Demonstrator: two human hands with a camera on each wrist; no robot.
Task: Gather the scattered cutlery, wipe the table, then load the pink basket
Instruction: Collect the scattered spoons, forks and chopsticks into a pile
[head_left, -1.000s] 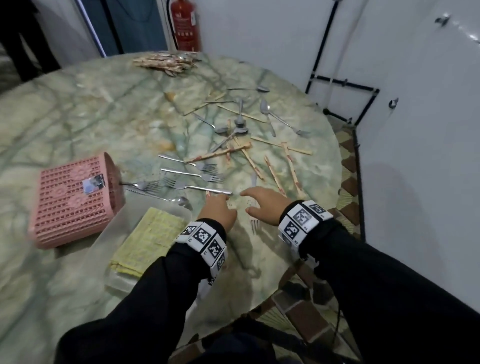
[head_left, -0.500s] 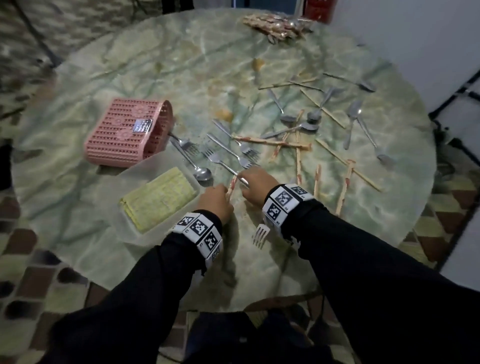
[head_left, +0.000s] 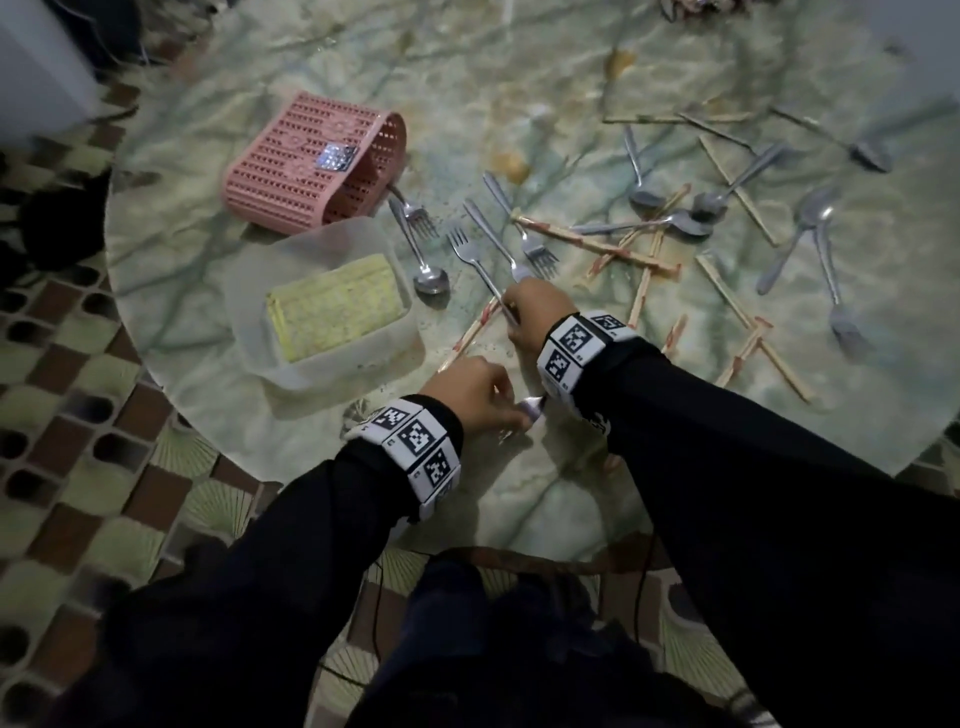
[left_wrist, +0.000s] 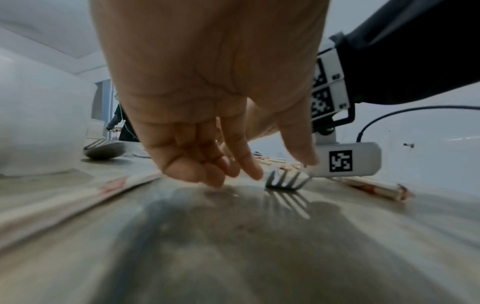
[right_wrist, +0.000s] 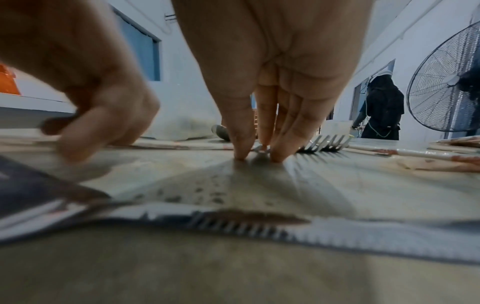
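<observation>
Right grip (head_left: 530, 317) pinches a fork handle (head_left: 493, 288) on the worktop (head_left: 519, 93), left grip (head_left: 470, 392) pinches another fork (left_wrist: 287, 180); cutlery mostly scattered, cloth (head_left: 335, 306) unused in tub, pink basket (head_left: 317, 161) tipped, apparently empty: gathering barely begun.

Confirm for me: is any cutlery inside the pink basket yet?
No. In the head view the pink basket lies on its side, its open end showing nothing inside, with forks on the table.
</observation>
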